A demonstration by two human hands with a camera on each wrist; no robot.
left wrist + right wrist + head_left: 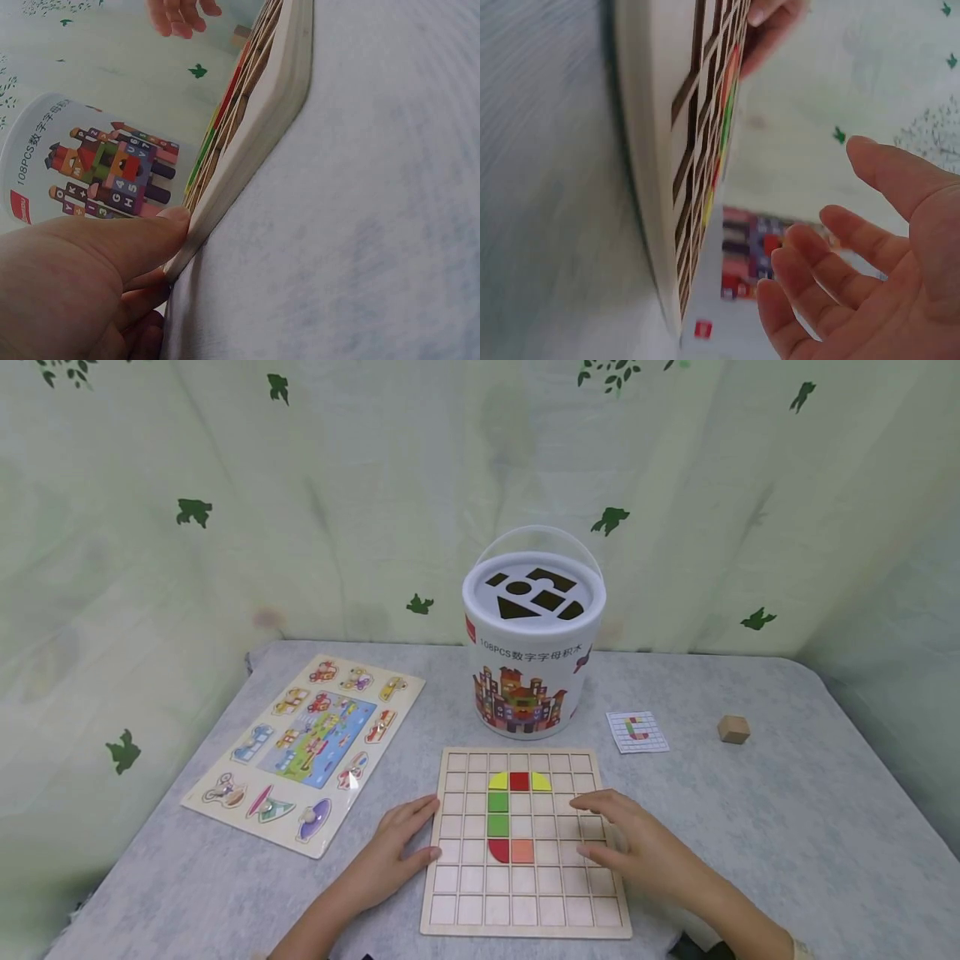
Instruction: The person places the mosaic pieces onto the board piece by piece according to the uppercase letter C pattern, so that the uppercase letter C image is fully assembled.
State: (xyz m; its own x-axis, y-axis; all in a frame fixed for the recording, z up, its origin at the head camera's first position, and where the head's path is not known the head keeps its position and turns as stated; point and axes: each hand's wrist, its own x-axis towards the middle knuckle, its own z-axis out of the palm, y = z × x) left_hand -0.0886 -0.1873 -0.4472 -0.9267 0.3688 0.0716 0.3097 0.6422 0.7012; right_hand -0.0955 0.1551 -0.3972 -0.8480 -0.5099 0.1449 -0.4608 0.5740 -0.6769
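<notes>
A wooden grid board [525,893] lies flat near the table's front edge. Yellow, red, green and orange pieces [498,814] sit in its middle cells in a curved C-like shape. My left hand [426,832] lies on the table, its thumb and fingertips against the board's left edge. In the left wrist view the left hand's thumb [161,225] presses that edge [255,127]. My right hand [594,827] is spread over the board's right columns. The right wrist view shows the right hand [840,225] with fingers relaxed, holding nothing, a little off the board [645,150].
A white block bucket [532,635] with a shape-sorter lid stands just behind the board. A pattern card [637,731] and a plain wooden cube [733,728] lie at the right. A peg puzzle board [307,747] lies at the left. A curtain hangs behind the table.
</notes>
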